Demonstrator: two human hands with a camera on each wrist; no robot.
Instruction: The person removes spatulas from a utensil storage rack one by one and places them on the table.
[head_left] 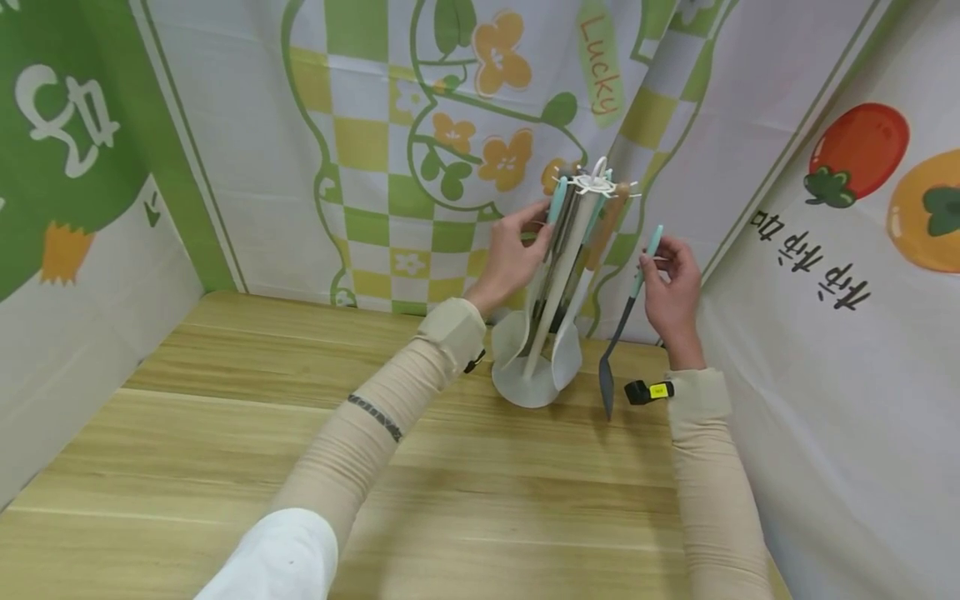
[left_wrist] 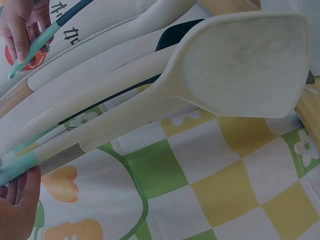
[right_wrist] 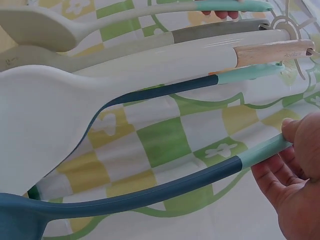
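A white utensil stand (head_left: 529, 392) with a hooked top ring (head_left: 592, 183) stands near the back of the table, kitchen utensils hanging round its pole. My left hand (head_left: 517, 254) pinches the mint handle (left_wrist: 20, 169) of a cream turner (left_wrist: 245, 65), whose handle end is right at the ring. To the right of the stand, my right hand (head_left: 673, 287) holds a dark blue cooking utensil (right_wrist: 150, 195) by its mint handle (right_wrist: 265, 150). That utensil hangs head down, apart from the stand; its head is partly cut off in the right wrist view.
Beside the pole hang a white utensil with a wooden handle (right_wrist: 272, 52) and another dark blue one with a mint handle (right_wrist: 250, 73). Printed cloth (head_left: 360, 142) hangs right behind the stand, and a white cloth wall (head_left: 847, 375) borders the wooden table (head_left: 450, 517) on the right.
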